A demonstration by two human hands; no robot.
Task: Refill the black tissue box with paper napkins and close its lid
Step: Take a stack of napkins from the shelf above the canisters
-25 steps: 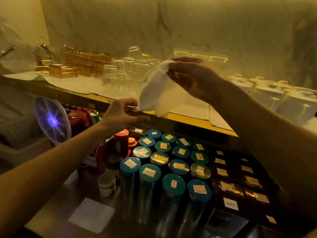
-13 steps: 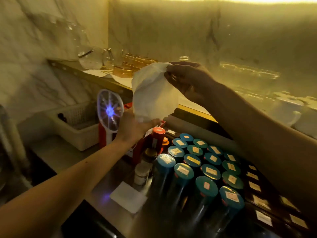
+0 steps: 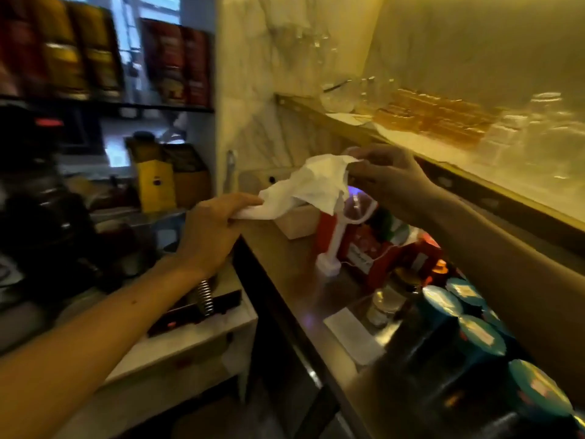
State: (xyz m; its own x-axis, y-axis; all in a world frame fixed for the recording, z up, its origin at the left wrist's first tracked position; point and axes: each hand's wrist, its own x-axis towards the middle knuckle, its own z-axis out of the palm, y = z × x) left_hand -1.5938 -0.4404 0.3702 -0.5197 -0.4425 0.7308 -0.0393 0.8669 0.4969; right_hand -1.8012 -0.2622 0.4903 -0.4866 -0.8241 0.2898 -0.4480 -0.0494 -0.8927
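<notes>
The left hand (image 3: 211, 229) pinches the lower corner of 1 white paper napkin (image 3: 308, 186); the right hand (image 3: 387, 180) grips its top edge, above the small fan (image 3: 340, 232). Best fold it flat before loading; no black box shows.

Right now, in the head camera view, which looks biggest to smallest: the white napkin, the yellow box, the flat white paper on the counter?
1. White napkin, though nearest the camera.
2–3. Yellow box and flat white paper: too alike to rank.
</notes>
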